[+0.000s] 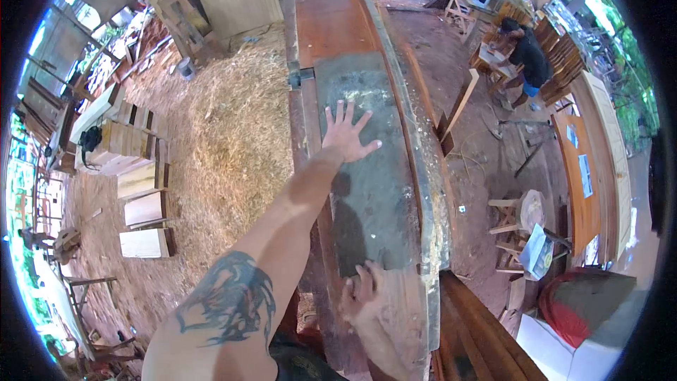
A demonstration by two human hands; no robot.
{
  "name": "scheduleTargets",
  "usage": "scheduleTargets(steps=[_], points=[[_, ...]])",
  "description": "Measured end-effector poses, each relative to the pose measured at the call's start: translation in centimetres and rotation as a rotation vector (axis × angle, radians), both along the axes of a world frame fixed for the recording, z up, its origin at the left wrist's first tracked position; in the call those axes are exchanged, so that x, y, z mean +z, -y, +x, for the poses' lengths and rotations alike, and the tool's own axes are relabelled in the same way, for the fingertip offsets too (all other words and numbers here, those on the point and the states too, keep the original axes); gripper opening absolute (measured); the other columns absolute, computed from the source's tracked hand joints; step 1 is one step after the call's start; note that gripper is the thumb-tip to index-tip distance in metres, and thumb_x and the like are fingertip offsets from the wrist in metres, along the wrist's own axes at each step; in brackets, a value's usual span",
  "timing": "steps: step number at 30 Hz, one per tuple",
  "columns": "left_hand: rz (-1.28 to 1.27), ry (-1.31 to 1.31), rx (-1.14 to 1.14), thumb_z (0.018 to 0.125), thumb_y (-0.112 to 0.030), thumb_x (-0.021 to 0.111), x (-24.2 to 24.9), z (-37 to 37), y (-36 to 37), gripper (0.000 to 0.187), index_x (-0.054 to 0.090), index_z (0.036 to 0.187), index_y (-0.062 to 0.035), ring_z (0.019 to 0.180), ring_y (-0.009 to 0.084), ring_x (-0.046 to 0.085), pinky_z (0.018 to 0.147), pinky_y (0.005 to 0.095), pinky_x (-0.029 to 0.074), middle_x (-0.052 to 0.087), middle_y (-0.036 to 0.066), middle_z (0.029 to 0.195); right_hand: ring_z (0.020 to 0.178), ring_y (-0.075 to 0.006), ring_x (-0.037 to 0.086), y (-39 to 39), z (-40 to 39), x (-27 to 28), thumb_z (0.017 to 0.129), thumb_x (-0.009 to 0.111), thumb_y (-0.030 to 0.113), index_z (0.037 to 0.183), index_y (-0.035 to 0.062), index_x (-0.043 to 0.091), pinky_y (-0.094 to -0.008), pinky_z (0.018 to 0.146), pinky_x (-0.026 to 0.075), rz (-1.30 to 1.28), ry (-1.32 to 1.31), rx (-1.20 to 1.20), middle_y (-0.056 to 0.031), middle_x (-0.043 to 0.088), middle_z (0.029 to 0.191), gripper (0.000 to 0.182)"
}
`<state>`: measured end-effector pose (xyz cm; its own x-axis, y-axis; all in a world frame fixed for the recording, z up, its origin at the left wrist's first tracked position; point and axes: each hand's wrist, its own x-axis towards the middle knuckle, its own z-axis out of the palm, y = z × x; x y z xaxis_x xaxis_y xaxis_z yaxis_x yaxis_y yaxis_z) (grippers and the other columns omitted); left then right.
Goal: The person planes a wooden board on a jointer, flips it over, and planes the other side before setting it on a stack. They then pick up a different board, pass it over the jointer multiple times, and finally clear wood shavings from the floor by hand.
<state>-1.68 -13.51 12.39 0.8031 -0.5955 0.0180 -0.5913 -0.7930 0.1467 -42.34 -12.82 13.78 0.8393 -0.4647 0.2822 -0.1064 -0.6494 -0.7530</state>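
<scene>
A long wooden workbench (331,14) runs away from me, with a dark grey-green sheet (377,204) lying flat on it. My left hand (345,134) rests on the far half of this sheet, fingers spread and holding nothing. At the sheet's near edge is my right hand (363,293), its fingers apart and slightly curled, with nothing visible in them. Bare reddish wood shows beyond the sheet's far end, and a paler board surface lies under my right hand. A small dark metal piece (303,77) sits at the bench's left edge.
Wood shavings (233,134) cover the ground at left, beside stacked wood blocks (144,176). A person (529,60) bends over wooden pieces at the upper right. Stools (522,212), an orange-brown panel (578,183) and dark boards (479,331) stand or lie on the right.
</scene>
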Motion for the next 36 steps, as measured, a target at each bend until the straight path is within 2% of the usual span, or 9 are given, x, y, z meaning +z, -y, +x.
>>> scheduleTargets(steps=[5, 11, 18, 24, 28, 29, 31, 34, 36], points=[[-0.022, 0.018, 0.005, 0.092, -0.084, 0.047, -0.3, 3.3, 0.2, 0.097, 0.035, 0.167, -0.0244, 0.160, 0.0512, 0.010, 0.126, 0.0721, 0.005, 0.017, 0.027, 0.173, 0.146, -0.0524, 0.039, 1.0, 6.9, 0.8, 0.091, 0.071, 0.021, 0.137, -0.0002, 0.060, -0.0665, 0.117, 0.035, -0.183, -0.152, 0.193, -0.0263, 0.046, 0.155, 0.052], [-0.018, -0.022, 0.001, 0.092, -0.084, 0.046, -0.8, 8.9, 0.3, 0.096, 0.033, 0.167, -0.0247, 0.160, 0.0513, 0.009, 0.126, 0.0723, 0.005, 0.016, 0.027, 0.174, 0.144, -0.0533, 0.041, 0.5, 14.1, -1.4, 0.088, 0.071, 0.039, 0.145, 0.0075, 0.057, -0.0697, 0.114, 0.032, -0.363, -0.196, 0.136, -0.0254, 0.046, 0.158, 0.067], [-0.036, -0.075, -0.004, 0.094, -0.081, 0.045, 0.3, 16.6, 0.5, 0.095, 0.033, 0.168, -0.0224, 0.161, 0.0505, 0.005, 0.126, 0.0713, 0.000, 0.013, 0.027, 0.174, 0.144, -0.0488, 0.044, 0.2, 23.7, -4.2, 0.093, 0.068, 0.046, 0.139, 0.0188, 0.064, -0.0683, 0.115, 0.031, -0.492, -0.174, -0.029, -0.0174, 0.051, 0.157, 0.053], [-0.125, -0.054, -0.034, 0.095, -0.075, 0.050, -0.2, 24.8, 0.3, 0.092, 0.038, 0.165, -0.0163, 0.161, 0.0469, 0.011, 0.127, 0.0693, 0.005, 0.017, 0.028, 0.173, 0.139, -0.0486, 0.051, 0.5, 31.8, -5.1, 0.094, 0.069, 0.048, 0.132, 0.0171, 0.070, -0.0671, 0.110, 0.037, -0.601, -0.132, -0.057, -0.0167, 0.058, 0.152, 0.049], [-0.860, 0.085, 0.078, 0.093, -0.045, 0.071, -0.7, 26.8, -3.7, 0.075, 0.046, 0.154, -0.0080, 0.155, 0.0490, 0.022, 0.128, 0.0591, 0.018, 0.029, 0.029, 0.165, 0.140, -0.0468, 0.051, 1.3, 38.5, -4.3, 0.095, 0.070, 0.045, 0.128, 0.0150, 0.073, -0.0643, 0.111, 0.038, -0.615, -0.138, -0.050, -0.0175, 0.062, 0.147, 0.045], [-0.930, 0.160, 0.122, 0.094, -0.034, 0.072, 0.3, 25.2, -6.6, 0.066, 0.048, 0.149, -0.0045, 0.150, 0.0502, 0.030, 0.125, 0.0588, 0.024, 0.035, 0.030, 0.161, 0.139, -0.0461, 0.051, 1.3, 40.3, -3.8, 0.095, 0.070, 0.044, 0.128, 0.0145, 0.074, -0.0636, 0.112, 0.039, -0.619, -0.143, -0.055, -0.0176, 0.062, 0.147, 0.044], [-1.006, 0.082, 0.383, 0.098, -0.032, 0.065, -3.1, 20.7, -11.5, 0.062, 0.048, 0.149, -0.0025, 0.149, 0.0473, 0.034, 0.123, 0.0596, 0.027, 0.040, 0.030, 0.156, 0.139, -0.0452, 0.052, 1.3, 43.5, -3.8, 0.096, 0.069, 0.043, 0.125, 0.0123, 0.076, -0.0618, 0.112, 0.040, -0.641, -0.140, -0.065, -0.0183, 0.063, 0.146, 0.043], [-0.522, -0.687, 0.744, 0.109, -0.036, 0.051, -10.8, 10.8, -15.5, 0.058, 0.045, 0.154, -0.0008, 0.141, 0.0506, 0.045, 0.119, 0.0596, 0.034, 0.047, 0.032, 0.153, 0.139, -0.0452, 0.051, 2.2, 49.2, -3.7, 0.098, 0.068, 0.043, 0.125, 0.0116, 0.077, -0.0602, 0.113, 0.042, -0.698, -0.117, 0.004, -0.0190, 0.063, 0.146, 0.042], [-0.790, -0.467, 0.979, 0.109, -0.039, 0.047, -11.4, 4.4, -13.2, 0.063, 0.040, 0.157, 0.0009, 0.143, 0.0492, 0.044, 0.121, 0.0527, 0.036, 0.044, 0.032, 0.158, 0.138, -0.0445, 0.053, 3.3, 54.1, -6.3, 0.100, 0.066, 0.044, 0.126, 0.0117, 0.076, -0.0597, 0.112, 0.044, -0.738, -0.017, 0.005, -0.0177, 0.063, 0.147, 0.043]])
